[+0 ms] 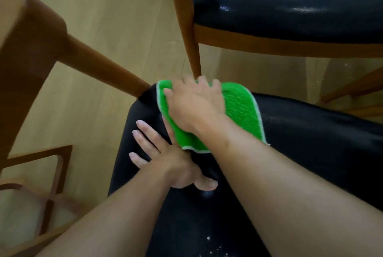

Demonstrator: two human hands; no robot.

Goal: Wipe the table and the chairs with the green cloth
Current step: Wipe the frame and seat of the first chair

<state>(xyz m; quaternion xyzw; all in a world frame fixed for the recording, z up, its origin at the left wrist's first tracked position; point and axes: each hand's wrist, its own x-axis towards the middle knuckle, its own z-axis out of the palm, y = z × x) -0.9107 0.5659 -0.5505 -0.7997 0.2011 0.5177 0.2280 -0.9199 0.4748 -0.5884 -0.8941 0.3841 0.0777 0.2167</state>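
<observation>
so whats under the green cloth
The green cloth with pale edging lies on the black padded chair seat, pressed by the right hand. The seat surface beneath it is covered, so unseen.

Pale wood-look floor [116, 18] fills the upper left and middle of the frame and shows again at the right, in the gap between the dark furniture, with faint plank seams running across it. A few small pale specks lie scattered on the floor near the upper right, around the right edge of the frame. At the lower left, more of the same floor shows through a frame of brown wooden bars; it is blurred there, and shadow darkens it toward the bottom left corner
</observation>
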